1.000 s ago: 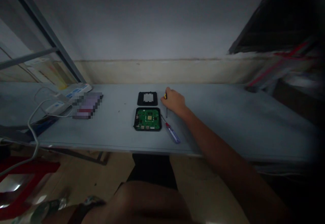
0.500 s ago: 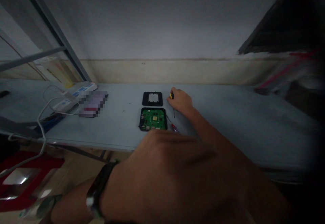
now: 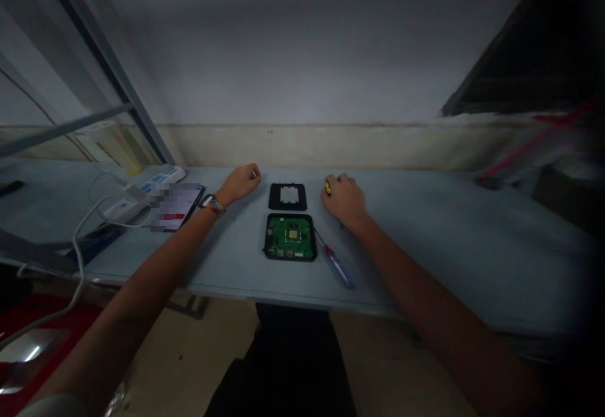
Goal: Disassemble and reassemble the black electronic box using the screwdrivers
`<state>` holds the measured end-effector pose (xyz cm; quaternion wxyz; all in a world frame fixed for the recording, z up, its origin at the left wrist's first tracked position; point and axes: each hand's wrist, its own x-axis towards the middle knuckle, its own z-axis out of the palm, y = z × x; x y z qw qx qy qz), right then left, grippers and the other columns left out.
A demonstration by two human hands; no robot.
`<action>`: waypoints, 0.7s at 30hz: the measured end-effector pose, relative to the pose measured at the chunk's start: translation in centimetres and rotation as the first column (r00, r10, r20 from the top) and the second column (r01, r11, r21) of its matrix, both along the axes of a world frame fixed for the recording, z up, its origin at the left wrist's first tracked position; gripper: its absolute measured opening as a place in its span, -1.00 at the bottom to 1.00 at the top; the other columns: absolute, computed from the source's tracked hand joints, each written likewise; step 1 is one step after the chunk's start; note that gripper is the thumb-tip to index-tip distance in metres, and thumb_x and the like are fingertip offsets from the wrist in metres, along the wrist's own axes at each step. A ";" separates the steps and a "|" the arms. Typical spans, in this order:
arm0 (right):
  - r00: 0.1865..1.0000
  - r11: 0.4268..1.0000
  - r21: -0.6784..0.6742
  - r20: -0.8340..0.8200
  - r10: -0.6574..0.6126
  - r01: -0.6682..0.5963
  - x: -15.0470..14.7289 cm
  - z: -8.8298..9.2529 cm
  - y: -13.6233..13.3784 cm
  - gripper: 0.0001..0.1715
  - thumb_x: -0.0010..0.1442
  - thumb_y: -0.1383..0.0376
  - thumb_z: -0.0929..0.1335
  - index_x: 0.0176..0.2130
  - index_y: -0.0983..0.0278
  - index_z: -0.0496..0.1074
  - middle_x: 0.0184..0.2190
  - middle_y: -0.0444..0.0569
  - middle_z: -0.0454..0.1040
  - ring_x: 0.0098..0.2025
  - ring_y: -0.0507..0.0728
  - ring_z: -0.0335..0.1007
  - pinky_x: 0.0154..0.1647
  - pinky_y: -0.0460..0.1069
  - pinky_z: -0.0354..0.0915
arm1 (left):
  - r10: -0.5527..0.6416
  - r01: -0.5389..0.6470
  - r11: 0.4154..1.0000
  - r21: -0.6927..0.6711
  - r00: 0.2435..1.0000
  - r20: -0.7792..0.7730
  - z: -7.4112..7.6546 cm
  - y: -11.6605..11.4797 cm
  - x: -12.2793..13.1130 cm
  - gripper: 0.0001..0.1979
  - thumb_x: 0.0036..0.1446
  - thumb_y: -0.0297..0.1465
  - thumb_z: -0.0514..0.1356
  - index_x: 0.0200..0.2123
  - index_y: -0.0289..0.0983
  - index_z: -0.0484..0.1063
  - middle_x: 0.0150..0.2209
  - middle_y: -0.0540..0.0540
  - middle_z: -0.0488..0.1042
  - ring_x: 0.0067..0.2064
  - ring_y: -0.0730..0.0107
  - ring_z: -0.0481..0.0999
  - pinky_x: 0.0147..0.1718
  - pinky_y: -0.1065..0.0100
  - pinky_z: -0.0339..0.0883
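Note:
A black case with a green circuit board (image 3: 290, 237) inside lies near the front of the grey table (image 3: 425, 240). Behind it sits a black cover frame (image 3: 287, 196) with a pale square middle. My right hand (image 3: 343, 199) rests to the right of the frame, fingers curled round a screwdriver with a yellow end (image 3: 328, 187). My left hand (image 3: 242, 181) lies on the table left of the frame, fingers loosely curled, nothing visible in it. A second screwdriver with a red and blue handle (image 3: 336, 264) lies right of the board.
A phone (image 3: 176, 206) lies left of my left wrist. Beyond it are a white power strip (image 3: 123, 206) and cables trailing off the table's left edge. A metal shelf frame (image 3: 94, 70) rises at the left. Bagged goods (image 3: 539, 146) pile up at the right.
My left hand came up from my lap, passed close to the camera and settled on the table left of the cover frame. My right hand stayed on the yellow-ended screwdriver.

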<state>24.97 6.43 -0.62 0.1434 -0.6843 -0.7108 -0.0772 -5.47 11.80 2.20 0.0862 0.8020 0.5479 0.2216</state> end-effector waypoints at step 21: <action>0.978 0.980 0.003 -0.059 0.198 -0.199 -2.0 -1.2 -1.2 -0.46 0.41 0.33 0.31 0.23 0.21 0.70 0.31 0.22 0.53 0.42 0.45 0.19 0.48 0.32 0.06 | -0.191 0.197 0.978 0.076 0.979 -0.071 -3.2 -0.7 -1.1 -0.70 0.34 -0.40 0.11 -0.05 -0.29 0.65 -0.14 -0.23 0.55 -0.10 0.12 0.51 0.09 0.09 0.42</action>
